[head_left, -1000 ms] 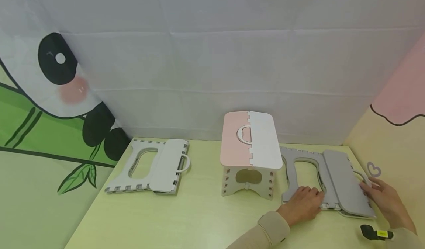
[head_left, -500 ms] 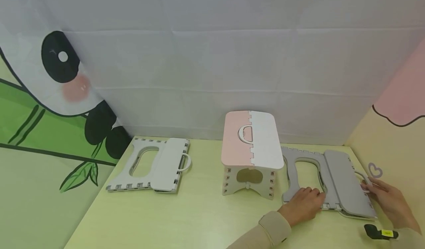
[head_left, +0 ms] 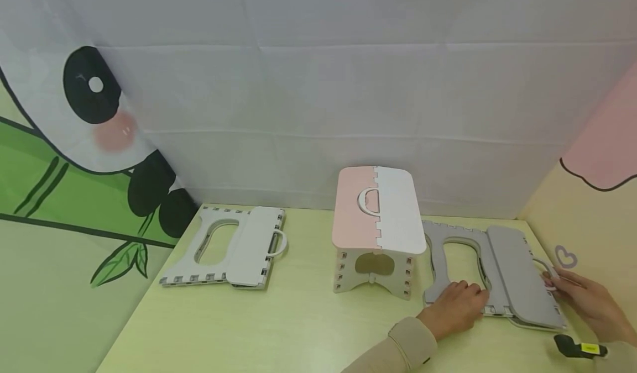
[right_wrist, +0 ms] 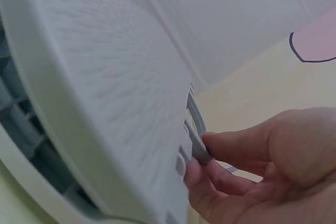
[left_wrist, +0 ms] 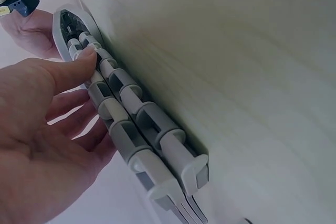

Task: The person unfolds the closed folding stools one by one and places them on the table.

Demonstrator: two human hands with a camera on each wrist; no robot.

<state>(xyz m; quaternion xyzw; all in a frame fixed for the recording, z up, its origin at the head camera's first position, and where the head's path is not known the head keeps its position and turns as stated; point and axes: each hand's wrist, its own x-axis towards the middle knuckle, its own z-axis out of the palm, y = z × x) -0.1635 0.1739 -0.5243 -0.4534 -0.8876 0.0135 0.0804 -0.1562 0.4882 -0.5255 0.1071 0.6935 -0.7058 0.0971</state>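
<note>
A grey folding step stool (head_left: 522, 282) lies folded flat at the right of the table in the head view. My left hand (head_left: 457, 306) grips its near edge; in the left wrist view the thumb (left_wrist: 79, 69) presses the hinged edge while the fingers reach over the face. At the stool's right side, my right hand (head_left: 589, 301) pinches the carry handle (head_left: 541, 262). The right wrist view has thumb and fingers closed on that handle (right_wrist: 195, 142), beside the textured top panel (right_wrist: 113, 82).
An unfolded pink-and-white step stool (head_left: 398, 213) stands left of the grey one, close to it. Farther left lies a folded white step stool (head_left: 256, 246). A fabric-covered wall (head_left: 318, 96) rises behind the table (head_left: 278, 329), and a painted wall (head_left: 592, 229) borders its right side.
My right hand has shifted slightly to the right, its fingers now further round the handle. The left hand and the stools stay in place; the head view has shifted a little.
</note>
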